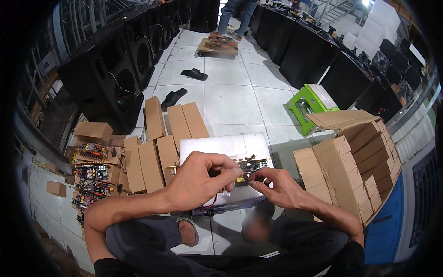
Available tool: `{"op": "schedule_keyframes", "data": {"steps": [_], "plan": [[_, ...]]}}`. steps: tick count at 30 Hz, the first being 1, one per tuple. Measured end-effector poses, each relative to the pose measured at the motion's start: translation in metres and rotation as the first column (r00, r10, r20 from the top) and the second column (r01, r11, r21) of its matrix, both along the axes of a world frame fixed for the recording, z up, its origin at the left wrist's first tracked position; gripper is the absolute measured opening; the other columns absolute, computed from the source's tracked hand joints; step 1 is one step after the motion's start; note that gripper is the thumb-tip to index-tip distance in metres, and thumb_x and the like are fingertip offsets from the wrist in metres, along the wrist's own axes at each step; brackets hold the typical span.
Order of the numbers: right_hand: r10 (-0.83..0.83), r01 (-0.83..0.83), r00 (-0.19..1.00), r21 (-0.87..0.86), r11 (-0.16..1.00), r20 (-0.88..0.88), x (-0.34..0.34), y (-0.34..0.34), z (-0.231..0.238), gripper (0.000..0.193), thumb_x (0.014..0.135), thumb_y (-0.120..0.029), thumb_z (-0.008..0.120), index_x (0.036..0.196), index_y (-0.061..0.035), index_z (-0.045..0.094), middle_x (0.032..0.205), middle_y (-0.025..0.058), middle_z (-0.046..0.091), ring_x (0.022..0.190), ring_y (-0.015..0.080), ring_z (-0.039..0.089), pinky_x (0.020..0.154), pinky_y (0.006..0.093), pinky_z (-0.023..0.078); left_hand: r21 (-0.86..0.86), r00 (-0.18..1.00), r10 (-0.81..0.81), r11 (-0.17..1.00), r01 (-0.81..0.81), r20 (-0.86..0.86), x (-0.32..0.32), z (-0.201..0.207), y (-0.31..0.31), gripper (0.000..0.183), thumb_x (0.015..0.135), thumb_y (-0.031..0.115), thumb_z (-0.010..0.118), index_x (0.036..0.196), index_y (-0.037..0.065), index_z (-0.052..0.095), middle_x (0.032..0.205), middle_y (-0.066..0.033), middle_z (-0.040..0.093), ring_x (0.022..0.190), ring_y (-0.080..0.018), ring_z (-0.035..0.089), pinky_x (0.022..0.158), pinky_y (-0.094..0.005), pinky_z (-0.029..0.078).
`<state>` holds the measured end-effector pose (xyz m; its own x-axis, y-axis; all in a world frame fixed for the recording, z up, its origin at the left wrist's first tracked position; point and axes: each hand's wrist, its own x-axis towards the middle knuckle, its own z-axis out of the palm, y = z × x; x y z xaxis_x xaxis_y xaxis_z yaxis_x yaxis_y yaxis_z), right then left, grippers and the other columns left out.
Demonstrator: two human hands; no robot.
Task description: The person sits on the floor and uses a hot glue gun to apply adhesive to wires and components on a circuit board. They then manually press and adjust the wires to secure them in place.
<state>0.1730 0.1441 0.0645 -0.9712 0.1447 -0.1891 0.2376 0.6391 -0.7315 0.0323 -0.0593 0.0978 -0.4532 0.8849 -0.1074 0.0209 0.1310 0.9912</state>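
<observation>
A white foam block (217, 142) stands in front of me, with a small circuit board (251, 165) full of components on top. My left hand (198, 177) is closed, thumb and forefinger pressed together at the board's left side; whatever is between them is too small to make out. At the board's right edge my right hand (279, 185) curls in a pinch, and its fingertips hide what they hold, if anything. A thin dark piece sticks up above the board. Red and black wires (211, 207) with a dark connector hang at the block's near side, below my left hand.
Several brown cardboard boxes (152, 161) lie left of the block, beside stacked circuit boards (90, 177). An open carton (341, 168) of smaller boxes stands right, a green stool (307, 108) behind it. Black speaker cabinets (122, 69) line the left. Another person (235, 18) stands beyond a board-laden dolly (217, 48).
</observation>
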Motion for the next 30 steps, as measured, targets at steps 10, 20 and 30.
{"op": "schedule_keyframes", "data": {"steps": [10,20,30], "plan": [[0.017,-0.017,1.0,0.005,1.0,-0.002,0.0013,0.0023,-0.004,0.034,0.096,-0.028,0.063,0.107,0.004,0.069,0.079,0.0201,0.067,0.066,0.0257,0.061,0.064,0.0412,0.049,-0.009,1.0,-0.009,1.0,0.009,0.002,0.0001,0.0007,0.0006,0.019,0.097,0.01,0.063,0.101,-0.006,0.07,0.075,-0.004,0.067,0.067,-0.0053,0.06,0.064,-0.0209,0.049],[0.039,-0.039,0.999,0.009,0.999,-0.022,0.002,0.0036,-0.0083,0.035,0.096,-0.03,0.063,0.107,0.0033,0.069,0.077,0.0204,0.066,0.066,0.027,0.061,0.063,0.0424,0.048,-0.009,1.0,-0.016,1.0,0.016,0.004,-0.0001,-0.0007,0.0002,0.019,0.097,0.011,0.063,0.102,-0.006,0.07,0.076,-0.004,0.067,0.068,-0.0055,0.06,0.064,-0.0215,0.049],[0.043,-0.044,0.999,0.038,0.998,0.032,0.0012,0.0017,-0.0027,0.036,0.096,-0.031,0.063,0.109,0.0026,0.069,0.083,0.0219,0.069,0.073,0.0308,0.066,0.069,0.0432,0.05,-0.008,1.0,-0.011,1.0,0.011,0.008,0.0005,0.0019,0.0,0.018,0.097,0.012,0.064,0.099,-0.005,0.071,0.074,-0.0028,0.067,0.066,-0.0046,0.059,0.061,-0.0197,0.048]]}}
